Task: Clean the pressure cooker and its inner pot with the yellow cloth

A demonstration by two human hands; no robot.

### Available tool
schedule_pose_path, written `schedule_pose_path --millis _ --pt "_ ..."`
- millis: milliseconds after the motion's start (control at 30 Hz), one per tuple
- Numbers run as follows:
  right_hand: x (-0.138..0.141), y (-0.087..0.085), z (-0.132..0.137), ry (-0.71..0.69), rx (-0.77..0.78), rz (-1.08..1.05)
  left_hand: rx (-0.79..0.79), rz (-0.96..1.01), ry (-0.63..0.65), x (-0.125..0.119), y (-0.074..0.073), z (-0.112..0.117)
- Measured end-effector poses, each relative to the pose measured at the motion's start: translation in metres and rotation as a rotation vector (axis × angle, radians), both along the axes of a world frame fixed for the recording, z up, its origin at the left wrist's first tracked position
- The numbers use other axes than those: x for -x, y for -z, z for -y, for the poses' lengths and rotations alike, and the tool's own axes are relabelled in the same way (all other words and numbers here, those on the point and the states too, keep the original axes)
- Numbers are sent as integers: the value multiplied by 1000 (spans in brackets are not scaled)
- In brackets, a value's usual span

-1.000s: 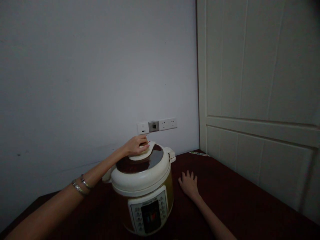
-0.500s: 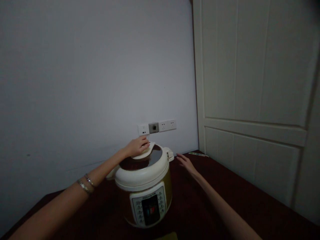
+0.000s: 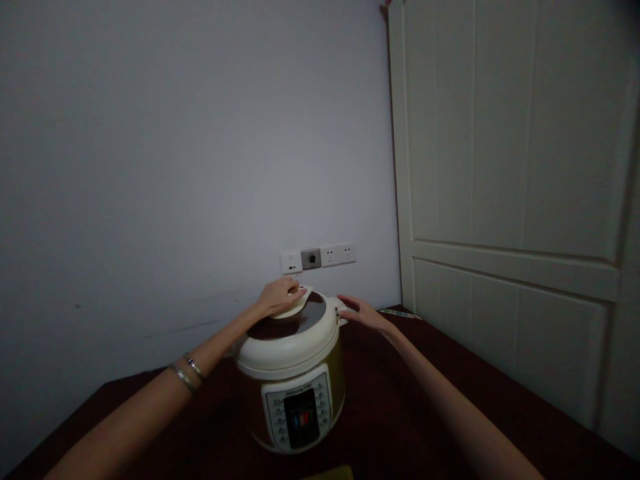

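A cream and gold pressure cooker (image 3: 295, 373) stands on a dark red table (image 3: 400, 413), its control panel facing me. My left hand (image 3: 280, 297) is closed over the cream handle (image 3: 295, 308) on top of the brown lid. My right hand (image 3: 361, 312) reaches in from the right with fingers stretched out, touching or almost touching the cooker's side handle (image 3: 340, 308) at the back right rim. Bracelets sit on my left wrist.
A grey wall rises behind the table, with a strip of sockets and a switch (image 3: 318, 257) just above the cooker. A cream panelled door (image 3: 515, 200) stands at the right. A small flat object (image 3: 400, 313) lies on the table by the door.
My right hand lifted off the table and moved up and left to the cooker's side handle. My left hand stayed on the lid handle. The view shifted slightly.
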State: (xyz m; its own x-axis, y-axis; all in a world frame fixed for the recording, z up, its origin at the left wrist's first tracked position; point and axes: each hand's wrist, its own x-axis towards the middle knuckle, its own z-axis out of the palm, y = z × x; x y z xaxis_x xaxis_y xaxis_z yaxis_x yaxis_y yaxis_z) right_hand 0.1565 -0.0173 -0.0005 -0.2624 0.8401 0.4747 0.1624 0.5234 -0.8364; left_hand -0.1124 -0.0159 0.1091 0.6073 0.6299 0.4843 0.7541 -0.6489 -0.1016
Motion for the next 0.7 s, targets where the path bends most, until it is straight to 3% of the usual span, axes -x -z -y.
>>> schedule_pose_path --millis 233,700 --pt "3 3 6 52 -98 68 -54 103 -23 0 7 -7" --pt "6 18 -1 121 -83 -4 -7 157 8 2 7 -9"
